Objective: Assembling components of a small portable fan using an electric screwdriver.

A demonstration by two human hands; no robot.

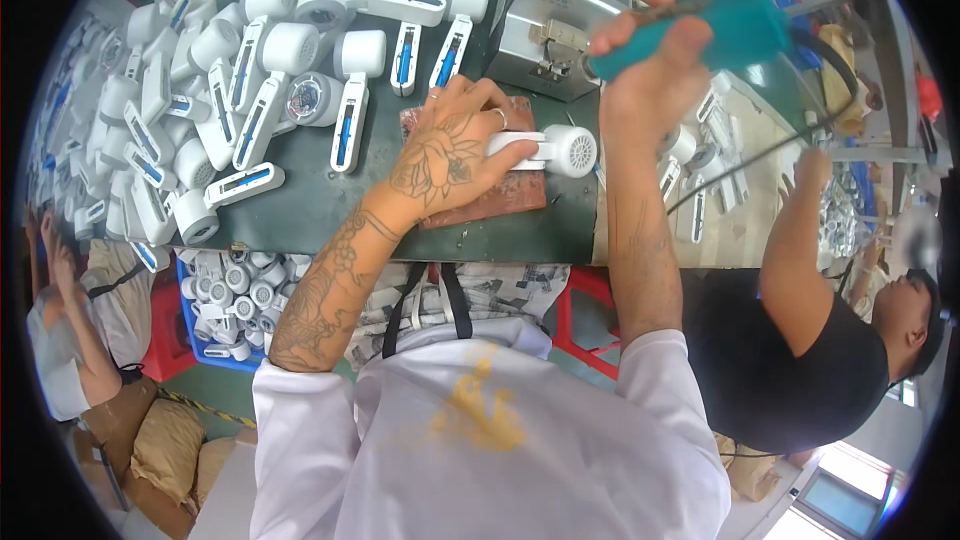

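My left hand (455, 145) presses a white hair-dryer-shaped device (572, 151) down on a worn reddish board (500, 204), its fingers wrapped round the handle. The round grilled head points right, and the hand covers part of the handle. Raised to the right, my right hand (650, 80) grips a teal electric screwdriver (745, 32) with a dark cable trailing from it. Its tip end is level with the front fitting of a grey metal screw feeder (560, 10); whether they touch, I cannot tell.
Many similar white devices (290, 45), some opened with blue parts inside, crowd the dark green table (310, 205) at left and back. More fill a blue crate (187, 305) below. At right, a co-worker in black (790, 350) reaches over a beige surface with white parts (697, 220).
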